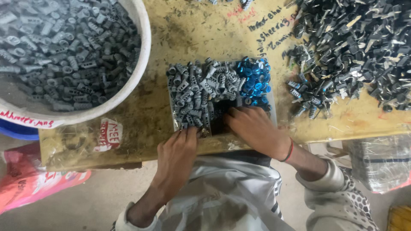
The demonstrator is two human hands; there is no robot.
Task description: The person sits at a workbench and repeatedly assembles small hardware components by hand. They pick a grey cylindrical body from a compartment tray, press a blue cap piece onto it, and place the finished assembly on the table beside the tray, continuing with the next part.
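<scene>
A small clear tray point(172, 112) sits at the near edge of a yellowish worktable point(188, 34). It holds several grey ribbed plastic plugs point(197, 85) on the left and shiny blue round caps point(256, 77) on the right. My left hand point(179, 156) rests at the tray's near left corner, its fingertips on the grey plugs. My right hand point(252, 126) lies palm down over the tray's near right part, fingers reaching into a dark gap among the pieces. Whatever the fingers pinch is hidden.
A large white tub point(143, 55) full of grey plugs stands at the far left. A heap of black and grey assembled parts point(351, 47) covers the table's right side. A pink bag point(25, 179) lies on the floor at the left, a wrapped bundle point(381, 160) at the right.
</scene>
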